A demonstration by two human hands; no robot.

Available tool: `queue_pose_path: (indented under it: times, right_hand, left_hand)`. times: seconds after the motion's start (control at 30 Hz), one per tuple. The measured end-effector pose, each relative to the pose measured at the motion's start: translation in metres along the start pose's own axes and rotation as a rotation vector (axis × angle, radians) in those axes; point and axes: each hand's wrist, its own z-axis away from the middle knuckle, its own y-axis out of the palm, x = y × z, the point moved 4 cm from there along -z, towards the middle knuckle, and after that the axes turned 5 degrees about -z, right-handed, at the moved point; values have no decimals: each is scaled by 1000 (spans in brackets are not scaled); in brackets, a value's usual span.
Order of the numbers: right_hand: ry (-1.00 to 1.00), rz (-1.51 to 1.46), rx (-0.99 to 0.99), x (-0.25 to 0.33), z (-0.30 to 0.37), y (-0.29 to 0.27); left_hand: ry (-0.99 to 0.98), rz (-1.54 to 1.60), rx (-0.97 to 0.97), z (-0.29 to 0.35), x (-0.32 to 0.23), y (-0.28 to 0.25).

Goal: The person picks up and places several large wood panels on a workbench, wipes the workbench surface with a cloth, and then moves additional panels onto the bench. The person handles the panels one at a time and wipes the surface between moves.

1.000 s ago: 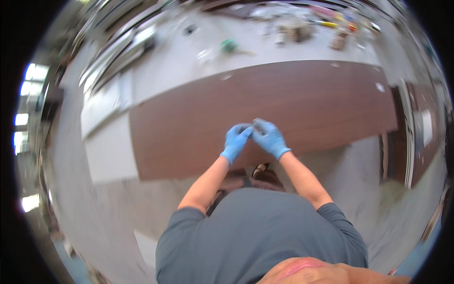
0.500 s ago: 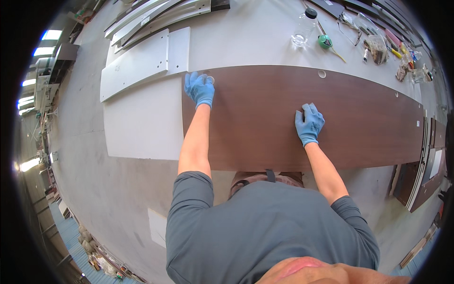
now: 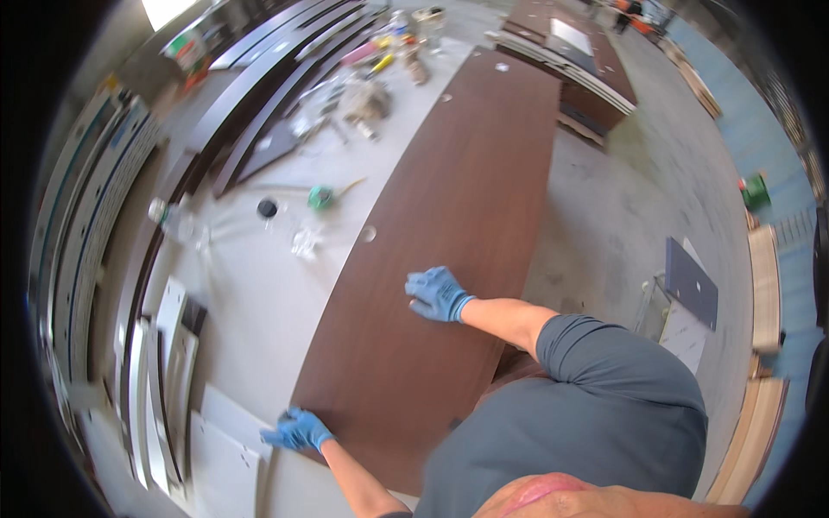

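Observation:
A long dark brown panel [image 3: 466, 173] lies on the pale work surface, running from low centre to the far upper right. My left hand [image 3: 298, 429], in a blue glove, rests at the panel's left edge near its close end. Its fingers stretch out past the edge, beside a white board [image 3: 226, 462]. Farther up the panel, my right hand [image 3: 438, 294] sits on the brown face with its fingers loosely bent and apart. Nothing shows in either hand. A round pale spot [image 3: 369, 233] lies near the panel's left edge, beyond the right hand.
Left of the panel are a green tape measure [image 3: 320, 198], a clear bottle with a black cap [image 3: 267, 208] and another clear bottle [image 3: 180, 221]. Dark strips [image 3: 224, 129] and white strips [image 3: 160, 388] lie farther left. Stacked brown panels [image 3: 570, 52] stand at the far right.
The view has swung to the right, so the panel now runs away from me and the left-hand clutter shows more. Both hands stay on about the same parts of the panel.

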Motion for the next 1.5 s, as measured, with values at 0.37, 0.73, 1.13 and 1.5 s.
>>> queue_pose_path:
  times: [0.37,0.73,1.13,1.5]
  right_hand:
    - [-2,53,-42,-6,8,4]
    - [7,34,-50,-4,9,3]
    - [17,52,-2,-10,9,6]
    - [-19,9,-85,-13,10,3]
  left_hand:
    - [39,136,219,-24,16,5]
    - [162,487,366,-40,35,28]
    - [266,462,547,-56,37,42]
    - [124,704,772,-64,43,57]
